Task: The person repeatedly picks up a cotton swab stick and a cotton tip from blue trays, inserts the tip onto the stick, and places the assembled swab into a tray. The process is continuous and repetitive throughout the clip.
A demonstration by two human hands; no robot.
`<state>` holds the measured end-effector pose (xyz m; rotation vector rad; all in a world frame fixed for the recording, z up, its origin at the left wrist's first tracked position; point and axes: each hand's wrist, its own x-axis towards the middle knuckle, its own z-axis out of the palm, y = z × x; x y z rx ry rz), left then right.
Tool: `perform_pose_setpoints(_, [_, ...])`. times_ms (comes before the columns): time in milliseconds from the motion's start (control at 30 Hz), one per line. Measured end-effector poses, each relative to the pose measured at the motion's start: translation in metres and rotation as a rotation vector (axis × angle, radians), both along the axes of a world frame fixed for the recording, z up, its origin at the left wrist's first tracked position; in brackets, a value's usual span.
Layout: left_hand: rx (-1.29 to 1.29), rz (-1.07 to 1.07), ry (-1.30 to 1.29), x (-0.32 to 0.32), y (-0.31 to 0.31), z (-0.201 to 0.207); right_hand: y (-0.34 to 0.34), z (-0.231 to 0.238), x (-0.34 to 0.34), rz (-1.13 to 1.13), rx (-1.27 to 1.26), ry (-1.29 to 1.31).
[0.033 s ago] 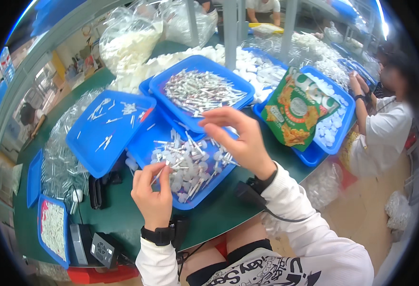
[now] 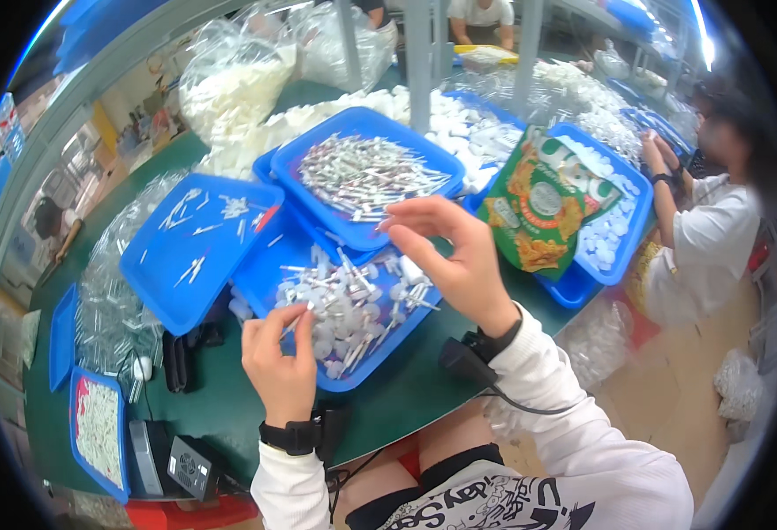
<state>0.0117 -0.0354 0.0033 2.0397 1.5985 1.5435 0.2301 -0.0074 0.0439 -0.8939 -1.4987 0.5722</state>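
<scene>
My left hand (image 2: 280, 367) is closed in a pinch at the left edge of a blue tray (image 2: 342, 383); whatever sits between its fingertips is too small to name. The tray holds a heap of small white plastic parts (image 2: 344, 322), some thin and stick-like, others round and translucent. My right hand (image 2: 459, 261) hovers over the tray's far right part. Its thumb and forefinger come together near the rim of a raised blue tray (image 2: 446, 157), closed on something I cannot make out. Many thin white sticks (image 2: 366, 172) with reddish marks fill the raised tray.
A blue tray (image 2: 163, 256) with a few scattered sticks lies at left. A green snack bag (image 2: 543, 208) rests on a right-hand tray of white round pieces (image 2: 614, 238). White parts in clear bags (image 2: 238, 84) stand behind. A co-worker (image 2: 711, 212) sits at right.
My right hand's thumb and forefinger have drawn closer together as the hand shifts slightly. My left hand stays nearly in place. The whole view has shifted a little.
</scene>
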Motion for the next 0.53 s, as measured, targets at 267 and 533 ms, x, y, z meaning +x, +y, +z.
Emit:
perform_pose_setpoints(267, [0.053, 0.038, 0.233, -0.007, 0.004, -0.008, -0.019, 0.068, 0.14, -0.866, 0.361, -0.356])
perform_pose_setpoints(533, [-0.014, 0.062, 0.159, -0.011, 0.007, -0.014, 0.054, 0.111, 0.206, -0.226, -0.756, -1.093])
